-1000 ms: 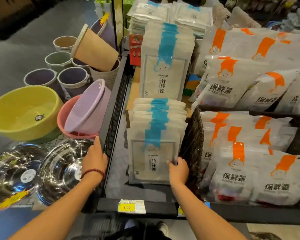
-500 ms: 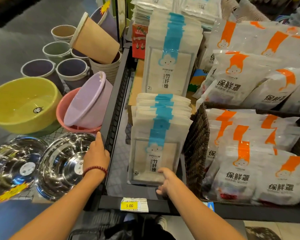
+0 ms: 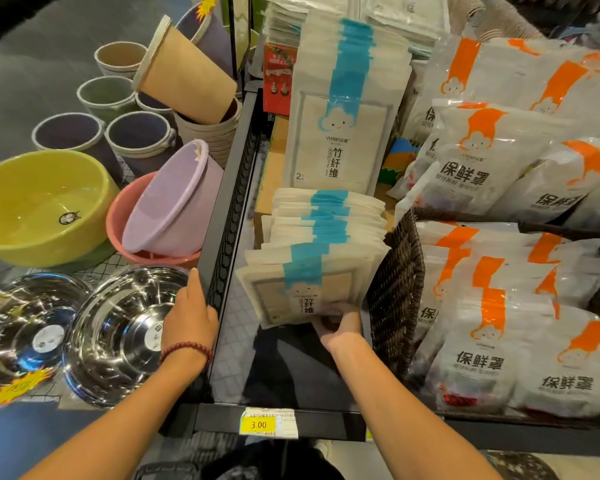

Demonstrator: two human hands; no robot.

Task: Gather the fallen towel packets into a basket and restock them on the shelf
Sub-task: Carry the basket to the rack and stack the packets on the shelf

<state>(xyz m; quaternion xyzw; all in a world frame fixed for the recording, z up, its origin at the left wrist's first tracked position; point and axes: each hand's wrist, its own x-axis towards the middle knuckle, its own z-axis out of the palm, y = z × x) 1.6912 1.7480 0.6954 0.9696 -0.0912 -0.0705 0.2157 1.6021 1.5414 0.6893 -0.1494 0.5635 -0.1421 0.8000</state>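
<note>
Two hands were restocking: the right hand [image 3: 338, 327] gripped the leaning towel packets [image 3: 305, 282] by their lower edge on the shelf [image 3: 291, 368] beside the basket [image 3: 399, 282]; the left hand [image 3: 187, 315] rested straight-fingered on the rail [image 3: 222, 220]. Squaring the stack upright looked the likely next move.

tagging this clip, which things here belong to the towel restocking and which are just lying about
Job: front stack of blue-striped towel packets, gripped by the right hand; rear stack of the same; left hand on the shelf's side rail.
Lying about: wicker basket of orange-striped packs; yellow basin; steel bowls.
</note>
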